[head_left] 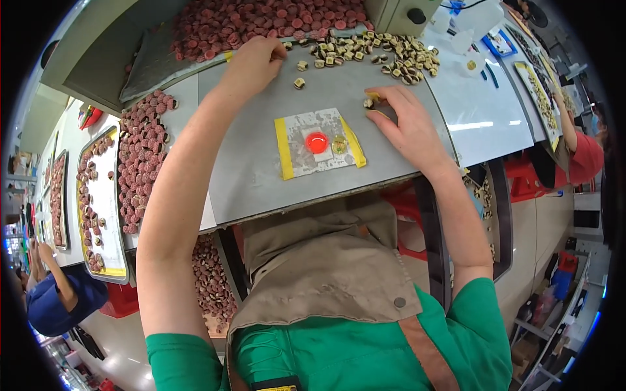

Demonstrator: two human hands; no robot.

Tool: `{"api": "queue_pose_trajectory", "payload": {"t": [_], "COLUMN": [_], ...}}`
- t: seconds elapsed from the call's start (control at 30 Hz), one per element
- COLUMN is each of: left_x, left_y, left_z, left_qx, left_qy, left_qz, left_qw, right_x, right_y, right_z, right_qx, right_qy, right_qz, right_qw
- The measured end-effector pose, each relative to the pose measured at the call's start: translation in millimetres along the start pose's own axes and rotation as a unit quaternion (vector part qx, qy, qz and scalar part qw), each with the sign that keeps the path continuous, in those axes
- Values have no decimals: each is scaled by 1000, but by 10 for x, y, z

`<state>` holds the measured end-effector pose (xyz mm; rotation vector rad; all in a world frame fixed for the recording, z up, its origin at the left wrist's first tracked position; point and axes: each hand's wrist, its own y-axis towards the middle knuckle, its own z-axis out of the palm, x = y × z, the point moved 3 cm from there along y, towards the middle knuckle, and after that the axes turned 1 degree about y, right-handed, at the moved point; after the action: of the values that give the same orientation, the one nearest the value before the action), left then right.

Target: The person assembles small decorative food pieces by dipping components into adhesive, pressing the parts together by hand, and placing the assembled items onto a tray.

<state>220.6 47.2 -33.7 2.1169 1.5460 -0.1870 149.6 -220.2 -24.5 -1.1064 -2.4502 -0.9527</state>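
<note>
My left hand [251, 62] rests loosely closed by the red caps [261, 19], gripping nothing I can see. My right hand [404, 120] pinches a small yellow piece [369, 102]; the red light [317, 142] lies just left of it, nearer this hand.

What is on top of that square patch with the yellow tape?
On the patch sit a glowing red dot and a small round gold piece beside it. Whatever lies under the patch is covered.
</note>
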Motion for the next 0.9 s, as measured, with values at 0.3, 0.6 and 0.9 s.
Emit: {"api": "queue_pose_trajectory", "payload": {"t": [0.3, 0.6, 0.9], "left_x": [37, -382, -730], "left_y": [-208, -1068, -1538], "left_z": [-20, -433, -227], "left_qx": [-63, -89, -114], "left_qy": [12, -470, -593], "left_qz": [24, -186, -226], "left_qw": [998, 858, 764], "right_x": [52, 157, 747], "right_y": [9, 31, 47], "right_z": [-25, -61, 274], "right_qx": [33, 63, 124], "right_qy": [-50, -118, 4], "right_qz": [-35, -43, -109], "right_qw": [998, 990, 986]}}
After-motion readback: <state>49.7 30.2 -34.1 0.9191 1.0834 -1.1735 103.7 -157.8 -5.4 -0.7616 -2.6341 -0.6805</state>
